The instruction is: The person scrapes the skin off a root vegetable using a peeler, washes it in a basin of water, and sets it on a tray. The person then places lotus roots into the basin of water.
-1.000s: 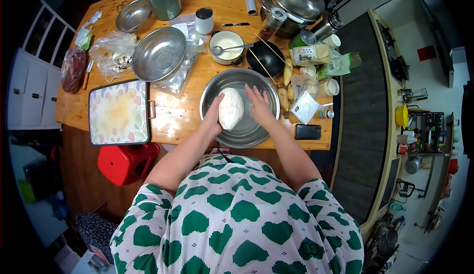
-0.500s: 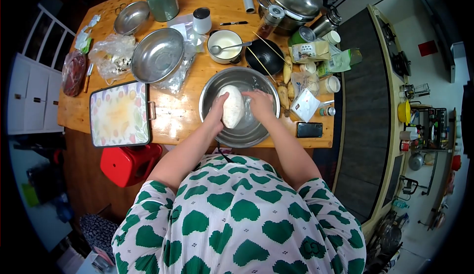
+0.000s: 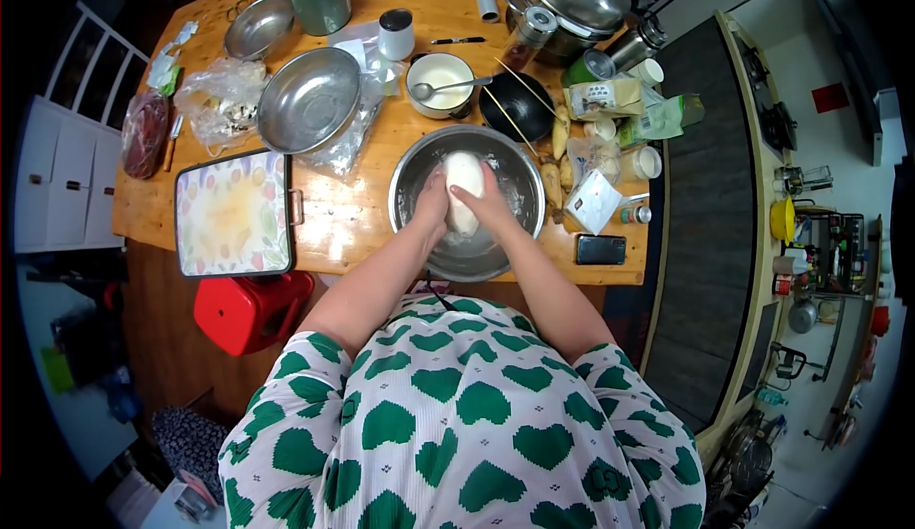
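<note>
A smooth white lump of dough [image 3: 463, 174] is between my two hands, over the wide metal mixing bowl [image 3: 408, 233]. My left hand [image 3: 433, 201] presses along its left side. On the other side my right hand [image 3: 488, 201] wraps the dough, with the thumb lying across its front. White smears of flour or dough mark the bowl's inner wall. Behind the bowl stands a pot of white contents [image 3: 448, 97] with a spoon [image 3: 440, 91] across it. A black bowl [image 3: 519, 114] with chopsticks on it sits to the right of that pot.
On the left lies a floral-patterned tray [image 3: 233, 214], with an empty metal basin [image 3: 310, 100] behind it. A phone [image 3: 600, 250], bananas [image 3: 553, 181] and packets [image 3: 605, 98] crowd the right side. A red stool [image 3: 243, 315] stands below the table's left front edge.
My right hand has moved left from the bowl's wall onto the dough and now grips it. The dough sits slightly farther back and more upright between both hands.
</note>
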`<state>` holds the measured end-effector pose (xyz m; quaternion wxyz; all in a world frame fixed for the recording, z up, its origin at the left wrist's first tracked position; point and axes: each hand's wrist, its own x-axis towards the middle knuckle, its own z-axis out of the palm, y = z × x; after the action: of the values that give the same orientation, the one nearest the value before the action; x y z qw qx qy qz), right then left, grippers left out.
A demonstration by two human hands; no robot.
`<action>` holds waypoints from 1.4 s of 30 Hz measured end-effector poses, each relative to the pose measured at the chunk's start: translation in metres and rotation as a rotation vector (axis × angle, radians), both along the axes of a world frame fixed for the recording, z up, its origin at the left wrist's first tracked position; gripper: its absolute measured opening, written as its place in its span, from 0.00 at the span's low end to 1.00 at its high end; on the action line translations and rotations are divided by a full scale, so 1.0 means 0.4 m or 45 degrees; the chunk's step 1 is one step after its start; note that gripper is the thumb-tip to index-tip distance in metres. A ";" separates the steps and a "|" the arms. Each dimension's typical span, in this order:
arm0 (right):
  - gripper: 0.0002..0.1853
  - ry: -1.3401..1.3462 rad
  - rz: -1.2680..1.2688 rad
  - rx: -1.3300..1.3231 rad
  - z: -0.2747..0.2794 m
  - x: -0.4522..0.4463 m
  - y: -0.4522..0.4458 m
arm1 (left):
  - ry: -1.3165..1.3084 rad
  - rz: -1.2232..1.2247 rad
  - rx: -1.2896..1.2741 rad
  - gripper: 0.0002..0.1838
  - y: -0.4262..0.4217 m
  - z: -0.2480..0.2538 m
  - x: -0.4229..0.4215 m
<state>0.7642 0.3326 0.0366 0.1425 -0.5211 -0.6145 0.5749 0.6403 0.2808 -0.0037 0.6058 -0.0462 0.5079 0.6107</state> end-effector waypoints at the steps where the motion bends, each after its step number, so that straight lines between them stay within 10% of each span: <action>1: 0.50 0.135 -0.093 -0.148 0.002 0.001 0.002 | 0.035 -0.023 -0.031 0.28 -0.002 0.025 0.004; 8: 0.41 0.527 -0.362 -0.850 0.009 0.010 0.025 | -0.220 -0.167 0.149 0.30 0.007 0.035 0.013; 16: 0.39 -0.354 -0.059 0.275 -0.232 0.016 0.039 | -0.135 -0.056 0.114 0.29 0.013 0.025 0.035; 21: 0.36 0.310 -0.316 -0.281 0.024 -0.019 0.002 | -0.234 0.007 0.004 0.30 0.007 0.027 0.027; 28: 0.35 0.172 -0.382 -0.419 -0.043 -0.023 0.025 | -0.061 -0.109 0.114 0.27 -0.001 0.017 0.038; 32: 0.34 0.197 -0.524 -0.514 -0.072 -0.014 0.029 | 0.172 -0.206 0.065 0.56 -0.028 0.108 0.038; 37: 0.34 0.440 -0.402 -0.634 -0.086 -0.009 0.059 | -0.059 -0.313 -0.078 0.35 -0.013 0.062 0.006; 42: 0.42 0.510 -0.214 -0.842 -0.026 -0.003 0.108 | -0.205 -0.449 -0.042 0.36 -0.016 0.041 -0.032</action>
<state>0.7631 0.3757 0.0261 0.1305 -0.4650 -0.3115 0.8184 0.6274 0.2743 0.0126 0.7412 -0.0151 0.4678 0.4812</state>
